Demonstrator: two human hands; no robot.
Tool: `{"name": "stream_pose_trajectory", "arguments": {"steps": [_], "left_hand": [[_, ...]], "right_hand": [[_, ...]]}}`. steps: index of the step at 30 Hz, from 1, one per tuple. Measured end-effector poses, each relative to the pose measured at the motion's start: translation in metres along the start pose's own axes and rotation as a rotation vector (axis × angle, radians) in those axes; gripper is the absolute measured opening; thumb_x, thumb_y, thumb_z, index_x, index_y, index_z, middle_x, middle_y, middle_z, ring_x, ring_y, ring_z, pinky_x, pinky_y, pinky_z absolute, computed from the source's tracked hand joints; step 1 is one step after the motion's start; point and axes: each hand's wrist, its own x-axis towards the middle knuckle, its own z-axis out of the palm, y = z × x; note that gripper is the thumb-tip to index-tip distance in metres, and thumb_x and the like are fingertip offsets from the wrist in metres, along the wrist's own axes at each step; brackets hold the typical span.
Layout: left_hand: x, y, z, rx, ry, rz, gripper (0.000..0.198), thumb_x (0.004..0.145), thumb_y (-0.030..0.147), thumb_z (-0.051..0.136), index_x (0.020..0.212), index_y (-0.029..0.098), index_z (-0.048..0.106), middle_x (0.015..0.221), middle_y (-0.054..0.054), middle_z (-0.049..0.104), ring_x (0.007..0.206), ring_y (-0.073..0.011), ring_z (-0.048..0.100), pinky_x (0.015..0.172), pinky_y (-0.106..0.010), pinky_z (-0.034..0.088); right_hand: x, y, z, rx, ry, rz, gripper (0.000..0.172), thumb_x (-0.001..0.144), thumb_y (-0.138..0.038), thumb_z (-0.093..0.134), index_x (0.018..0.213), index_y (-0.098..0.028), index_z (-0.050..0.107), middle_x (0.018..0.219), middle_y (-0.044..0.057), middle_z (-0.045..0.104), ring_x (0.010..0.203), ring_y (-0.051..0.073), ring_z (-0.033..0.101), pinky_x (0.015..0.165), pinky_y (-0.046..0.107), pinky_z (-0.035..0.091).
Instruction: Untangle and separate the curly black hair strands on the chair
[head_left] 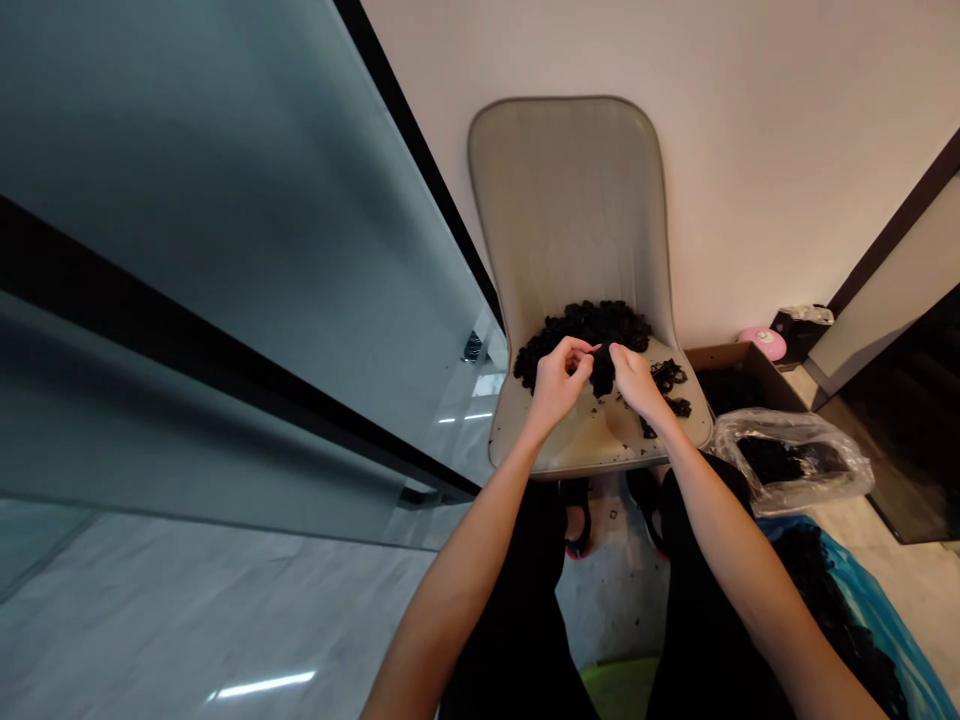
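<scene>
Both hands are over the seat of a grey-beige chair (570,200). Between them is a dark black piece (602,374), its exact kind too small to make out. My right hand (634,382) pinches its upper right side. My left hand (561,382) is curled, thumb and fingertips drawn together at the piece's left edge; what they grip is hidden. Behind the hands lies a heap of small black pieces (592,320). To the right of my right hand, a few looped black scraps (667,376) rest on the seat, with crumbs scattered near the front.
A glass partition (247,200) with dark frame bars stands at the left. On the right floor are a cardboard box (780,378), a clear plastic bag (855,470) and a blue bag (877,590), all with black pieces inside. A pink object (763,343) sits by the wall.
</scene>
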Motion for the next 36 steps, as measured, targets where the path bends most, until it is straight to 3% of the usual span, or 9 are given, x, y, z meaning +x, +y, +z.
{"name": "stream_pose_trajectory", "arguments": {"steps": [3, 9, 15, 19, 23, 27, 33, 36], "left_hand": [[-0.001, -0.001, -0.001, 0.082, -0.067, 0.052, 0.017, 0.092, 0.032, 0.058, 0.1, 0.018, 0.063, 0.085, -0.002, 0.066, 0.077, -0.0144, 0.061, 0.074, -0.026, 0.046], [-0.002, 0.004, 0.0, 0.102, -0.156, 0.084, 0.014, 0.094, 0.029, 0.055, 0.101, 0.018, 0.061, 0.089, -0.003, 0.067, 0.079, -0.0145, 0.061, 0.075, -0.026, 0.046], [-0.002, 0.004, -0.007, 0.073, -0.266, -0.001, 0.02, 0.092, 0.038, 0.06, 0.09, 0.019, 0.058, 0.078, 0.0, 0.062, 0.069, -0.0129, 0.054, 0.065, -0.024, 0.041], [-0.001, -0.001, -0.016, 0.135, -0.415, -0.03, 0.034, 0.093, 0.049, 0.059, 0.08, 0.017, 0.06, 0.071, 0.001, 0.058, 0.065, -0.0124, 0.049, 0.061, -0.024, 0.035], [-0.003, 0.001, -0.021, 0.092, -0.535, -0.045, 0.041, 0.097, 0.052, 0.052, 0.084, 0.016, 0.066, 0.067, 0.002, 0.054, 0.063, -0.012, 0.045, 0.061, -0.025, 0.033], [-0.002, 0.006, -0.014, 0.012, -0.392, -0.041, 0.042, 0.096, 0.051, 0.053, 0.071, 0.018, 0.053, 0.064, 0.003, 0.045, 0.061, -0.0112, 0.039, 0.059, -0.026, 0.029], [0.0, 0.005, 0.013, -0.018, 0.066, -0.054, 0.039, 0.095, 0.039, 0.054, 0.063, 0.019, 0.04, 0.063, 0.004, 0.034, 0.061, -0.0116, 0.031, 0.059, -0.029, 0.023], [-0.001, 0.004, 0.025, -0.014, 0.225, -0.097, 0.038, 0.095, 0.033, 0.052, 0.062, 0.02, 0.036, 0.061, 0.004, 0.033, 0.06, -0.0118, 0.03, 0.058, -0.029, 0.021]], "right_hand": [[-0.001, 0.001, -0.002, 0.019, -0.052, 0.035, 0.059, 0.099, -0.062, 0.036, 0.081, -0.017, 0.069, 0.076, 0.004, 0.066, 0.08, 0.02, 0.058, 0.075, 0.03, 0.042], [-0.001, 0.001, -0.006, -0.029, -0.127, -0.077, 0.053, 0.095, -0.061, 0.049, 0.085, -0.016, 0.076, 0.082, 0.006, 0.073, 0.082, 0.021, 0.061, 0.078, 0.031, 0.042], [-0.002, 0.0, -0.01, -0.101, -0.251, -0.066, 0.062, 0.091, -0.068, 0.046, 0.064, -0.015, 0.064, 0.059, 0.0, 0.054, 0.063, 0.014, 0.045, 0.062, 0.028, 0.031], [-0.006, -0.006, -0.014, -0.152, -0.343, -0.102, 0.061, 0.092, -0.066, 0.044, 0.059, -0.016, 0.058, 0.056, -0.001, 0.047, 0.063, 0.013, 0.041, 0.061, 0.028, 0.027], [-0.008, -0.009, -0.016, -0.152, -0.354, -0.1, 0.06, 0.091, -0.065, 0.045, 0.06, -0.016, 0.059, 0.057, -0.001, 0.048, 0.063, 0.014, 0.042, 0.063, 0.028, 0.03], [-0.005, -0.008, -0.007, -0.054, -0.195, -0.058, 0.061, 0.09, -0.069, 0.044, 0.06, -0.017, 0.057, 0.06, 0.0, 0.05, 0.065, 0.015, 0.043, 0.064, 0.028, 0.033], [-0.001, 0.0, 0.029, 0.121, 0.183, 0.106, 0.06, 0.088, -0.072, 0.041, 0.063, -0.019, 0.052, 0.064, 0.001, 0.047, 0.067, 0.015, 0.042, 0.062, 0.029, 0.034], [0.0, 0.001, 0.044, 0.222, 0.286, 0.201, 0.055, 0.088, -0.071, 0.042, 0.064, -0.022, 0.046, 0.063, 0.0, 0.045, 0.065, 0.015, 0.04, 0.059, 0.028, 0.034]]}}
